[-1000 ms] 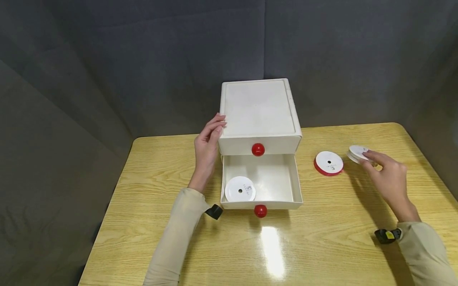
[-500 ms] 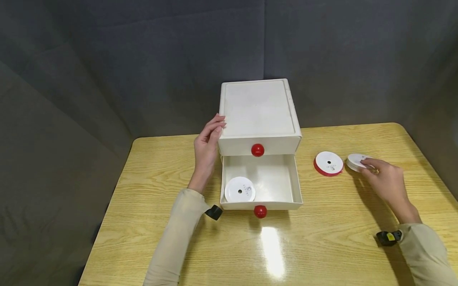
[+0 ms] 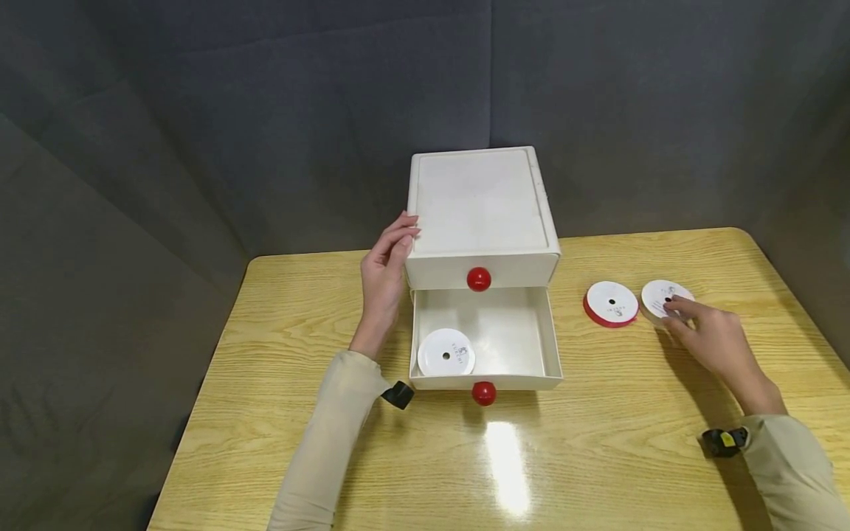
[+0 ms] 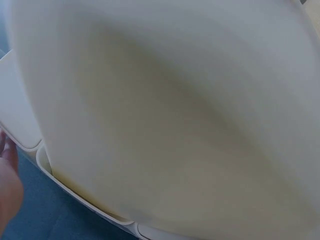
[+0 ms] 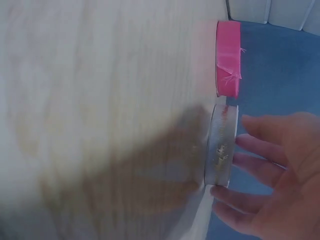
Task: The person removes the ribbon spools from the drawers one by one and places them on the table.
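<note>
Wood-grain table (image 3: 591, 450): round white-silver spool (image 3: 655, 293), flat, forward-left of loose right hand (image 3: 717, 337). Relaxed left hand (image 3: 381, 276), farther, touches white plastic cabinet (image 3: 481, 199).

The sleeves (image 3: 325, 442) are long, plain and light beige, with soft creases. By the left cuff (image 3: 358, 366) is a small black piece (image 3: 398, 395); by the right cuff (image 3: 764, 424), a black device (image 3: 714, 443) carries a yellow mark (image 3: 727, 439).
</note>
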The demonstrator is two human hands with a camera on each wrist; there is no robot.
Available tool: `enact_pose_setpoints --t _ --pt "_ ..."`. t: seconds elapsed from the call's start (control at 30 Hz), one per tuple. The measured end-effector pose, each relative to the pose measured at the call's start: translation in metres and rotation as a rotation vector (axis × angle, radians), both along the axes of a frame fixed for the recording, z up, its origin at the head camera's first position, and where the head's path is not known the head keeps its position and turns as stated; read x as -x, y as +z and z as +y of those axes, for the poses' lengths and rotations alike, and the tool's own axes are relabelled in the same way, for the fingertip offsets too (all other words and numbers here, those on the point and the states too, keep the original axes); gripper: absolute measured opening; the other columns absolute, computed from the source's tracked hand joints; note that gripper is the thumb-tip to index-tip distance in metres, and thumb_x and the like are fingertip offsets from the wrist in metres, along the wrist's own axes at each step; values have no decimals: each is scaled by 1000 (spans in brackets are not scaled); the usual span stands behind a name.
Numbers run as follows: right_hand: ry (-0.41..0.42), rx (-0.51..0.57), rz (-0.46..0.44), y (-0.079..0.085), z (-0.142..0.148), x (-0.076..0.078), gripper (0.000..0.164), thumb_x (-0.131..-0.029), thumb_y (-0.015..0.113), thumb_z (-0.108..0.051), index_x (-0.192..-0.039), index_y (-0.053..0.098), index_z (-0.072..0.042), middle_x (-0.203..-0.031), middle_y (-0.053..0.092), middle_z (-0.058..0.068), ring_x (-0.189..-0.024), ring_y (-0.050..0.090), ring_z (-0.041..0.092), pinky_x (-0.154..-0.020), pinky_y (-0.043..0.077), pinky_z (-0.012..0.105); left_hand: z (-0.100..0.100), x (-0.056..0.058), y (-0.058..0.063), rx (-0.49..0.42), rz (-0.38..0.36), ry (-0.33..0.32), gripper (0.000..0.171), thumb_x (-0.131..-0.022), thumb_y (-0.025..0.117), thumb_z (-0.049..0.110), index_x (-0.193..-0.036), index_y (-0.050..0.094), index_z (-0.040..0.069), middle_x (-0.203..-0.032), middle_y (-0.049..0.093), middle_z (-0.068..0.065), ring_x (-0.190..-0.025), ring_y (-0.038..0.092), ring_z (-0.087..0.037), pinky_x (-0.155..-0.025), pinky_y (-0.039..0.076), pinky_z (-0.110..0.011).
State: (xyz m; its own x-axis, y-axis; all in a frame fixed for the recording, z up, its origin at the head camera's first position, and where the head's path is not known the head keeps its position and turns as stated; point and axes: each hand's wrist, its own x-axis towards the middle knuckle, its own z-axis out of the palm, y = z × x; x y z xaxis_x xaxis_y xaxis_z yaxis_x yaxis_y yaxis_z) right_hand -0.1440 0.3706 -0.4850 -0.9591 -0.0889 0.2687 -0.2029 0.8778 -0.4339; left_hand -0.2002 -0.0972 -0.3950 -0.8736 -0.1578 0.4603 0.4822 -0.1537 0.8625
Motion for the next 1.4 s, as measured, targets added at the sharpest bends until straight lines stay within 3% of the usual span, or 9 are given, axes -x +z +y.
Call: enact_pose_setpoints --t 0.2,0.4,0.53,0.63,0.77,0.87,1.1,1.27,1.4 --pt "1 0 -52 4 -3 -2 30 -98 68 -10 -118 67 12 -118 61 41 -123 38 76 -103 30 83 0 1 -1 -8 -11 -9 22 -102 58 1 -111 67 -17 -129 69 -10 -141 50 -23 -122 35 -34" --pt "51 42 60 44 -40 -13 32 -97 71 -11 -121 68 10 -122 63 39 -122 51 64 -97 41 79 0 0 0 2 0 -2 22 -101 58 1 -111 67 -18 -128 69 -10 -141 50 -22 -122 35 -34" --pt "143 65 200 76 -77 -23 25 -89 76 -6 -113 75 3 -110 73 26 -98 70 42 -81 57 50 -1 0 0 -5 10 -1 21 -101 58 0 -110 68 -16 -128 70 -9 -141 50 -23 -122 35 -35" --pt "224 103 268 93 -103 -30 23 -86 78 -3 -109 79 -4 -102 77 14 -80 69 17 -65 50 25 -1 1 -1 -9 15 -8 21 -101 58 0 -110 67 -17 -128 69 -9 -141 50 -24 -122 35 -35" --pt "314 163 258 109 -128 -35 23 -86 78 -2 -108 80 -9 -103 78 6 -84 66 1 -62 51 9 -1 1 -1 -2 21 -11 23 -102 58 1 -111 66 -18 -128 69 -9 -141 50 -23 -122 35 -35" --pt "367 185 261 115 -142 -36 24 -86 79 -1 -108 80 -10 -103 78 4 -89 70 5 -62 55 10 -1 1 -1 4 18 -9 23 -102 58 2 -111 67 -18 -128 69 -6 -141 50 -22 -122 35 -36" --pt "473 218 297 118 -165 -32 25 -83 79 1 -106 81 -9 -96 78 2 -68 61 5 -58 45 14 -1 1 -3 5 14 -8 24 -102 58 2 -111 66 -18 -127 69 -5 -141 50 -22 -122 35 -35" --pt "577 205 300 115 -182 -27 22 -85 78 -1 -107 79 -5 -99 78 5 -85 75 19 -69 58 24 -1 1 -1 8 4 2 24 -102 58 2 -111 66 -18 -128 69 -9 -141 51 -22 -122 35 -35" --pt "668 220 291 110 -197 -22 22 -85 78 1 -106 78 -1 -97 78 7 -82 74 21 -67 61 34 -1 1 -1 7 -8 7 22 -102 58 3 -110 68 -16 -128 69 -9 -140 51 -21 -122 35 -34"
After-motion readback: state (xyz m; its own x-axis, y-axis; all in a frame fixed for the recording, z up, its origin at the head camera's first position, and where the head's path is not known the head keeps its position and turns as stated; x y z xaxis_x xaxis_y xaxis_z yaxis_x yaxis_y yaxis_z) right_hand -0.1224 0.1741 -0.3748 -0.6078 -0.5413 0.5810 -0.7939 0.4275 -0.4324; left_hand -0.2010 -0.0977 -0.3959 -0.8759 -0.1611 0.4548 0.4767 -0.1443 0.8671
